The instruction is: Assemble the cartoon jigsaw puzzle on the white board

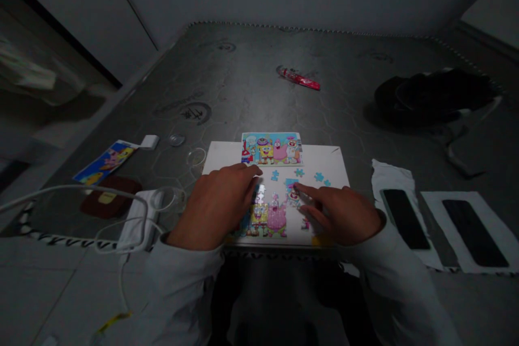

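Observation:
A partly joined jigsaw puzzle (277, 219) of cartoon figures lies on a white board (340, 165). My left hand (221, 203) rests over its left side, fingers stretched forward and covering part of it. At the upper right, my right hand (340, 211) has its index finger and thumb on a small joined section of puzzle pieces (291, 194). A gap separates that section from the pink figure. Beyond the hands are loose blue pieces, among them one piece (274, 175) and another (319, 177). A picture card (272, 150) with the same figures lies at the board's far edge.
Right of the board are two phones (405, 219) on white sheets, with a dark bag (438, 97) behind. A red pen-like object (302, 80) lies farther back. On the left are a colourful packet (106, 162), a brown case (111, 197), a white power bank (140, 221) and cables.

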The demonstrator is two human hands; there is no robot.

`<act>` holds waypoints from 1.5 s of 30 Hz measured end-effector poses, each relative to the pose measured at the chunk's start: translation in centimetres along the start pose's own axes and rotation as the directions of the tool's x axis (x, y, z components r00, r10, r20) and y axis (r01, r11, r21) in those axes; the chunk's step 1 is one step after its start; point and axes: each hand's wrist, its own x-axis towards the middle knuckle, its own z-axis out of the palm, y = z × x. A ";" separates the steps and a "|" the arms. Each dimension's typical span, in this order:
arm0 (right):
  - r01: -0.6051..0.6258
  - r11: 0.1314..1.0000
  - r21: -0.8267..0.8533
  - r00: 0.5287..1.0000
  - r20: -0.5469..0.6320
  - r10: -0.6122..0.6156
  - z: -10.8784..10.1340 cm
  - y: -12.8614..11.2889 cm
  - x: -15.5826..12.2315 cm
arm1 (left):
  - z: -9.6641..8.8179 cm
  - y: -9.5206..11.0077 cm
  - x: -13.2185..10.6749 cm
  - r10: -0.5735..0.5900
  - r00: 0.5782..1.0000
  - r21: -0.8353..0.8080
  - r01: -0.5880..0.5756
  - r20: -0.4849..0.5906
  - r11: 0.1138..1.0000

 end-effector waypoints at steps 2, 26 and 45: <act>0.011 0.999 -0.045 0.999 0.042 -0.009 0.0 -0.2 0.0 | 0.0 0.0 0.0 0.001 1.000 -0.001 -0.001 -0.001 1.000; 0.015 0.996 -0.083 0.998 0.066 -0.010 1.0 0.0 0.2 | 0.1 -0.2 0.0 -0.015 1.000 -0.008 0.015 0.001 1.000; -0.016 0.998 -0.064 0.997 0.071 0.021 0.6 -0.7 0.3 | -0.1 -0.1 0.0 -0.026 0.999 -0.019 0.027 0.046 0.999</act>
